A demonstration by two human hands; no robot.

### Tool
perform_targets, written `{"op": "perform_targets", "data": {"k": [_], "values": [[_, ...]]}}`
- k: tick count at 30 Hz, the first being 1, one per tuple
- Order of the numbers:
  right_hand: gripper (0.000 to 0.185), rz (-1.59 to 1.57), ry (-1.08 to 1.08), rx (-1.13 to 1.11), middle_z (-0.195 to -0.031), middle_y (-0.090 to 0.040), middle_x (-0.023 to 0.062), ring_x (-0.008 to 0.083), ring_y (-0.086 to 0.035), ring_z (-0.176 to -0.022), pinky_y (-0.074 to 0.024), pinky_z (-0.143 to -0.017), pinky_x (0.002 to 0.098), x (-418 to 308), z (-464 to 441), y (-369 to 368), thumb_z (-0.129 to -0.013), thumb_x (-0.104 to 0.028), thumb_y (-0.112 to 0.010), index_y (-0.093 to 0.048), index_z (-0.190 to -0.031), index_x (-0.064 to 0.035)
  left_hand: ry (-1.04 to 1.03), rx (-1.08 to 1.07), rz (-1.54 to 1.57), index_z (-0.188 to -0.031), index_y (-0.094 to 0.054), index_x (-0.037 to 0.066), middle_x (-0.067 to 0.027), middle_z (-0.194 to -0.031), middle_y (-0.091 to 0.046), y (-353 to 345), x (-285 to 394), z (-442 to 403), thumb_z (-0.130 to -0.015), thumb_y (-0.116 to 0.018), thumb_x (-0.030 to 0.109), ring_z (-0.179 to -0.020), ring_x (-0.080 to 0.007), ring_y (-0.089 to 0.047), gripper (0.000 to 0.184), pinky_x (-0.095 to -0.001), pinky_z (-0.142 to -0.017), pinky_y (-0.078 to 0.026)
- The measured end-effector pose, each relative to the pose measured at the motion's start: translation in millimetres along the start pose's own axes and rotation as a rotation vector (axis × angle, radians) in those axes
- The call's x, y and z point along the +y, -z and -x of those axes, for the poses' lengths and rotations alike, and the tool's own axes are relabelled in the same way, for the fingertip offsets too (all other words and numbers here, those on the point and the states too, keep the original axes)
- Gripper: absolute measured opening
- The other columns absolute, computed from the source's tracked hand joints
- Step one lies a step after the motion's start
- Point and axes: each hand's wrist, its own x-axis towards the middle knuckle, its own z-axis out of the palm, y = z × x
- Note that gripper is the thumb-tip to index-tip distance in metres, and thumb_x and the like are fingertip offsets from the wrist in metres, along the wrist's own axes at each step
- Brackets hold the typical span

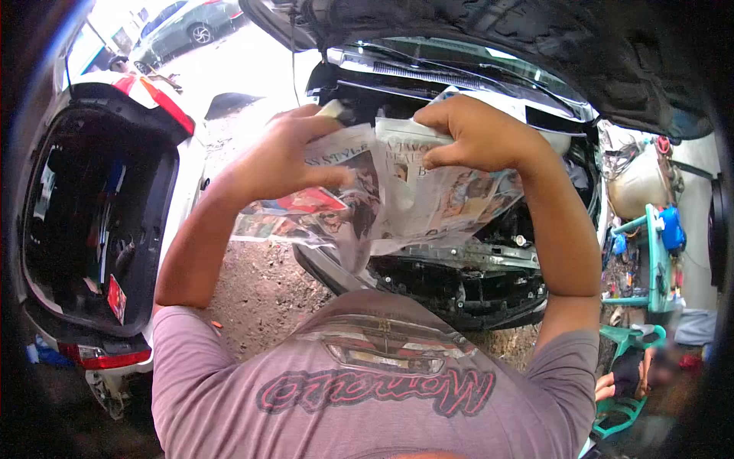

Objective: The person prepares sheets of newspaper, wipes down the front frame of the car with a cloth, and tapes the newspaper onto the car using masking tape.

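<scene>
A printed newspaper sheet (413,199) is spread between my two hands, in front of the open engine bay. My left hand (283,157) grips its left part, fingers curled at the top and thumb lower on the page. By the top edge, my right hand (482,138) pinches the right part between thumb and fingers. The paper dips and creases in the middle, with a notch at the top between the two parts; whether it is torn or folded there, I cannot tell. Some fingertips are blurred or behind the paper.
A raised hood (489,46) hangs over the engine bay, whose front frame (459,268) is exposed. At left stands a car with an open trunk (99,206). A teal stand (654,260) is at right, near a person (631,375) on a green chair (619,417). Another car (187,30) is parked behind.
</scene>
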Motion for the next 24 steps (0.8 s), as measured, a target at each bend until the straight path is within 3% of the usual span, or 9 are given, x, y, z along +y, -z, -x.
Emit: {"op": "perform_targets", "data": {"k": [1, 3, 4, 7, 8, 12, 17, 18, 24], "values": [[0.044, -0.004, -0.011, 0.0, -0.105, -0.07, 0.024, 0.044, -0.067, -0.102, -0.0522, -0.091, 0.049, 3.3, 2.3, -0.5, -0.078, -0.03, -0.083, -0.069, -0.106, 0.0007, -0.005, -0.007, 0.008, -0.104, -0.078, 0.0, -0.0157, -0.089, -0.071, 2.7, -9.1, 3.4, -0.088, -0.083, 0.029, -0.082, -0.0325, -0.069, 0.033, -0.0442, -0.078, -0.054], [0.037, -0.026, 0.055, 0.102, -0.097, -0.069, 0.0169, 0.0293, -0.065, -0.088, -0.0497, -0.083, 0.0412, 14.4, 8.3, -3.0, -0.079, -0.021, -0.083, -0.07, -0.106, 0.0007, 0.154, -0.354, -0.053, -0.105, -0.078, -0.001, -0.0171, -0.09, -0.071, 13.8, -38.2, 10.2, -0.083, -0.087, 0.031, -0.083, -0.0356, -0.07, 0.039, -0.0462, -0.079, -0.054], [0.038, -0.018, 0.111, 0.174, -0.097, -0.07, 0.016, 0.0288, -0.065, -0.089, -0.0496, -0.082, 0.0416, 25.3, 10.9, -6.4, -0.078, -0.02, -0.083, -0.068, -0.105, 0.002, 0.212, -0.451, -0.095, -0.104, -0.078, -0.002, -0.0169, -0.087, -0.07, 16.0, -52.6, 12.3, -0.085, -0.086, 0.026, -0.08, -0.0303, -0.069, 0.035, -0.0422, -0.077, -0.054], [0.041, 0.08, -0.1, 0.019, -0.1, -0.071, 0.0168, 0.0297, -0.066, -0.091, -0.0505, -0.084, 0.0412, 34.1, 34.4, 20.9, -0.078, -0.02, -0.083, -0.069, -0.109, 0.0021, 0.371, -0.47, 0.068, -0.104, -0.077, -0.003, -0.0157, -0.083, -0.069, 19.6, -75.2, 12.7, -0.088, -0.083, 0.02, -0.078, -0.0232, -0.066, 0.028, -0.0389, -0.074, -0.053], [0.038, 0.019, -0.112, 0.028, -0.096, -0.071, 0.0172, 0.0289, -0.066, -0.087, -0.0504, -0.082, 0.041, 43.4, 42.3, 21.4, -0.078, -0.019, -0.081, -0.07, -0.108, 0.0023, 0.259, -0.462, 0.026, -0.109, -0.078, -0.002, -0.0119, -0.087, -0.072, 21.7, -89.2, 14.9, -0.091, -0.081, 0.016, -0.081, -0.0153, -0.063, 0.026, -0.0359, -0.072, -0.052], [0.032, 0.215, -0.279, -0.02, -0.09, -0.07, 0.0174, 0.0283, -0.065, -0.084, -0.0504, -0.08, 0.0405, 97.7, 75.6, 17.3, -0.079, -0.017, -0.08, -0.071, -0.102, 0.0029, 0.339, -0.3, 0.154, -0.12, -0.076, -0.002, -0.0067, -0.098, -0.075, 22.7, -114.1, 20.8, -0.095, -0.081, 0.022, -0.086, -0.0111, -0.062, 0.035, -0.0335, -0.079, -0.054], [0.02, -0.099, -0.574, 0.104, -0.077, -0.068, 0.0081, 0.0156, -0.062, -0.076, -0.0488, -0.075, 0.0359, 133.1, 120.8, 10.2, -0.08, -0.013, -0.079, -0.073, -0.093, 0.002, 0.439, -0.314, 0.219, -0.117, -0.076, -0.004, -0.0068, -0.095, -0.075, 41.1, -124.8, 20.9, -0.097, -0.08, 0.024, -0.087, -0.011, -0.063, 0.034, -0.0326, -0.081, -0.055], [0.017, -0.107, -0.6, 0.113, -0.076, -0.067, 0.0031, 0.0102, -0.058, -0.074, -0.0474, -0.074, 0.0331, 122.7, 123.6, 13.0, -0.081, -0.012, -0.079, -0.073, -0.09, 0.0009, 0.482, -0.331, 0.228, -0.115, -0.076, -0.004, -0.006, -0.094, -0.075, 47.5, -119.8, 19.1, -0.097, -0.079, 0.025, -0.086, -0.0107, -0.062, 0.034, -0.0326, -0.081, -0.055], [0.018, -0.124, -0.525, 0.3, -0.077, -0.064, -0.0002, 0.0095, -0.055, -0.074, -0.0461, -0.073, 0.0314, 129.4, 143.0, 10.9, -0.079, -0.015, -0.08, -0.07, -0.085, -0.0008, 0.423, -0.27, 0.246, -0.11, -0.078, -0.005, -0.0031, -0.09, -0.074, 47.8, -119.2, 5.1, -0.099, -0.077, 0.027, -0.085, -0.0092, -0.061, 0.034, -0.0325, -0.08, -0.054]]}}
